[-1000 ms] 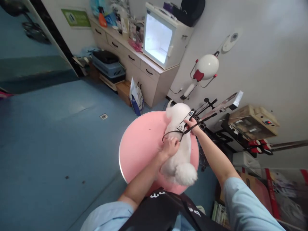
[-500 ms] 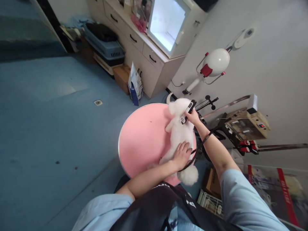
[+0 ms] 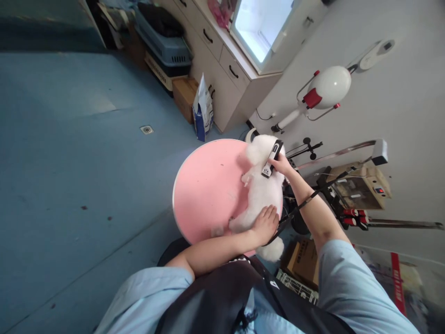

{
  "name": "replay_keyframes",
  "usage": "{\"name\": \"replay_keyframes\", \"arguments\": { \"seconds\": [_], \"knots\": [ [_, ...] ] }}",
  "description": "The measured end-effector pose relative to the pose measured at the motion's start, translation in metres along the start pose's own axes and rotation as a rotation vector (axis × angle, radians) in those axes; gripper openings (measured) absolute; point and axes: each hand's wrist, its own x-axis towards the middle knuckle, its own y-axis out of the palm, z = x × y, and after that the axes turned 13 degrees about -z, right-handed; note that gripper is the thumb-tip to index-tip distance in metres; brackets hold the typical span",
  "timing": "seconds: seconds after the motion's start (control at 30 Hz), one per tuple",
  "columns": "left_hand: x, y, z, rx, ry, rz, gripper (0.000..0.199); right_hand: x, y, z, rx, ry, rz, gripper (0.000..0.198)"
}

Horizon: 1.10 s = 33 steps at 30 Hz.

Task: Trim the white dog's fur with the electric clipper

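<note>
Because the round pink tabletop (image 3: 205,190) ends beside the fluffy white dog (image 3: 262,195) on it, squirming could carry it over, past the left hand (image 3: 266,226), fingers flat (resting, not gripping), or jolt the black-and-white clipper (image 3: 272,159) the right hand's (image 3: 281,164) fingers enclose.

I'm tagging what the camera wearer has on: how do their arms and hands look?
The left hand and right hand are bare, with no gloves, watch or bracelet visible. Loose, light-blue fabric short sleeves cover both upper arms, leaving the forearms uncovered. Between them shows a black apron-like garment with white lettering, too partial to read.
</note>
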Motion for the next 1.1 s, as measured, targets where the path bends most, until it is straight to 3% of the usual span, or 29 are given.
{"name": "replay_keyframes", "arguments": {
  "seconds": [0.3,0.43,0.5,0.63,0.8,0.87,1.0,1.1],
  "knots": [
    [0.0,0.004,-0.001,0.021,-0.037,0.013,0.051,-0.033,0.024,0.006,-0.005,0.019,0.256,0.013],
    [0.0,0.005,0.0,0.036,-0.053,0.019,0.049,-0.019,0.014,0.007,-0.028,-0.086,-0.066,0.016],
    [0.001,0.004,0.001,0.039,-0.064,0.004,0.048,-0.016,0.012,0.008,-0.076,-0.08,-0.109,0.015],
    [0.001,0.006,0.001,0.058,-0.086,-0.035,0.048,-0.032,0.022,0.01,-0.11,-0.007,0.108,0.01],
    [0.001,0.002,0.001,0.121,-0.071,-0.015,0.049,-0.052,0.034,0.007,-0.092,-0.039,0.292,0.015],
    [0.001,-0.004,0.001,0.121,-0.083,0.005,0.05,-0.048,0.03,0.004,-0.056,-0.053,0.242,0.014],
    [0.004,-0.016,0.001,0.09,-0.12,0.03,0.049,-0.032,0.018,0.001,-0.039,-0.132,-0.08,0.018],
    [0.005,-0.02,0.001,0.066,-0.145,0.036,0.049,-0.031,0.018,0.002,-0.097,-0.095,-0.032,0.016]
  ]
}}
